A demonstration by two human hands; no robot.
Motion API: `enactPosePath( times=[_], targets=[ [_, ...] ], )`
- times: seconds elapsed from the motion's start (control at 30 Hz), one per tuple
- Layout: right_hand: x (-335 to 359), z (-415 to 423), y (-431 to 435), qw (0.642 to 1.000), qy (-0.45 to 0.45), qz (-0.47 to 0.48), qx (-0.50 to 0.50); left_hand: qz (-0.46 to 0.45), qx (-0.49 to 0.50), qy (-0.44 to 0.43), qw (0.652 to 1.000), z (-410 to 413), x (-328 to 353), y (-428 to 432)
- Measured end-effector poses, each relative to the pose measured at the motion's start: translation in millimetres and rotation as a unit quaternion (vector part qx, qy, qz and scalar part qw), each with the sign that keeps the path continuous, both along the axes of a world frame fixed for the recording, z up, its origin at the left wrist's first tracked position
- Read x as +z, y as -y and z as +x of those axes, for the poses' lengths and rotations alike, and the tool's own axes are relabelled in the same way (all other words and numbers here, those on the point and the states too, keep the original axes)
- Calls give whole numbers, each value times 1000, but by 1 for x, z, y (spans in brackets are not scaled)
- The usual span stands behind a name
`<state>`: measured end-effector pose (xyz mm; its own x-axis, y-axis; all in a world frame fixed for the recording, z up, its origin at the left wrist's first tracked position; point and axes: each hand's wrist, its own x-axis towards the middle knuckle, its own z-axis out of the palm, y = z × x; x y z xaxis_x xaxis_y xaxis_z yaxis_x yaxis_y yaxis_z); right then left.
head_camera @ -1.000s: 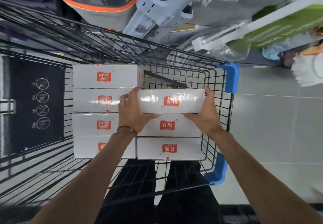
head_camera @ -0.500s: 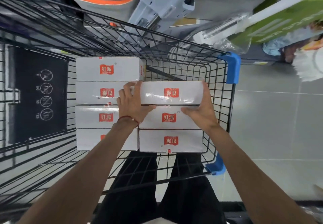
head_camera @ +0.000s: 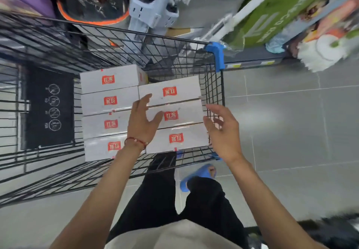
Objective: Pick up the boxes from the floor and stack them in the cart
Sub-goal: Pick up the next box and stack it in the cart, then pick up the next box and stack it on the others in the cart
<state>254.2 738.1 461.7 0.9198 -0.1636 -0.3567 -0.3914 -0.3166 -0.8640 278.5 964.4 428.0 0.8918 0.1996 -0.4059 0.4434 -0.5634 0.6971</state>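
Several white boxes with red labels lie in two columns inside the black wire cart [head_camera: 215, 85]. The far box of the right column [head_camera: 171, 91] lies flat on the stack, with nothing holding it. My left hand [head_camera: 142, 121] hovers over the seam between the columns, fingers spread, with a red string bracelet on the wrist. My right hand [head_camera: 223, 132] is open at the cart's right wall, beside the right column, and holds nothing. The left column [head_camera: 109, 112] has one more box than the right column.
The cart has blue corner guards [head_camera: 215, 54] and a black panel with round icons [head_camera: 50, 106] at its left end. Shelves with mops and a green carton [head_camera: 272, 15] stand beyond it. Grey tiled floor [head_camera: 291, 122] lies to the right. My legs and a blue slipper [head_camera: 198, 175] are below.
The box I held in both hands now lies at the far end of the right column. Both hands have let go and drawn back, fingers open. The view has shifted back and to the right.
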Motion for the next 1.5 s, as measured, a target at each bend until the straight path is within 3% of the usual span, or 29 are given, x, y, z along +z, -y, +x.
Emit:
enactPosePath(
  times=[0.33, 0.73, 1.13, 1.5],
  targets=[
    [63, -122, 106, 992, 70, 48, -91, -98, -37, 70, 992, -89, 89, 118],
    [107, -238, 243, 964, 67, 49, -254, -141, -231, 70, 960, -138, 148, 287],
    [108, -264, 402, 887, 70, 45, -454, -150, -445, 17, 883, -104, 149, 519],
    [128, -242, 598, 828, 47, 52, -557, -185, -524, -2, 831, -64, 162, 772]
  ],
)
